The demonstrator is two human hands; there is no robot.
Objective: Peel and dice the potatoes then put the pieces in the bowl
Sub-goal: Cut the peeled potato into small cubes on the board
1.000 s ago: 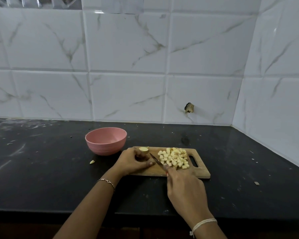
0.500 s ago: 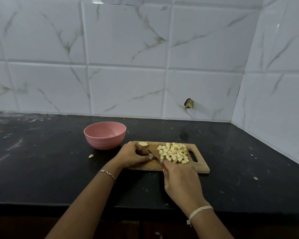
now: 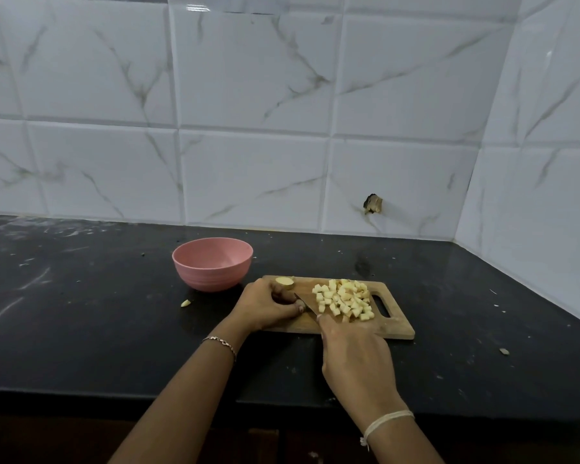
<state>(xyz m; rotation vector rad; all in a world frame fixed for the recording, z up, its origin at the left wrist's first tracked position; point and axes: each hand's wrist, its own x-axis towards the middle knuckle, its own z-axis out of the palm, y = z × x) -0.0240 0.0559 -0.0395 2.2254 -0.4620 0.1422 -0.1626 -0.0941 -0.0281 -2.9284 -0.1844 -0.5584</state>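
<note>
A black stone worktop [image 3: 81, 329], smeared white at its left, runs back to white marble-veined wall tiles [image 3: 248, 175]. These turn a corner on the right, and one tile has a chipped hole [image 3: 373, 204] low down.

A pink bowl [image 3: 211, 279] stands near the back. Just to its right lies a wooden cutting board [image 3: 397, 328], its handle slot toward the corner. Diced potato [image 3: 344, 299] is heaped on the board's right half.

The left hand [image 3: 267, 304] has its fingers curled down on a potato piece [image 3: 284, 282] at the board's left end. The right hand [image 3: 352, 356] has its fingers wrapped on a knife [image 3: 307, 304], with the blade beside the left fingertips.

Stray potato bits lie in front of the bowl [image 3: 185, 303] and right of the board [image 3: 504, 351]. Both forearms cross the worktop's front edge. The widest stretch of worktop lies left of the bowl.
</note>
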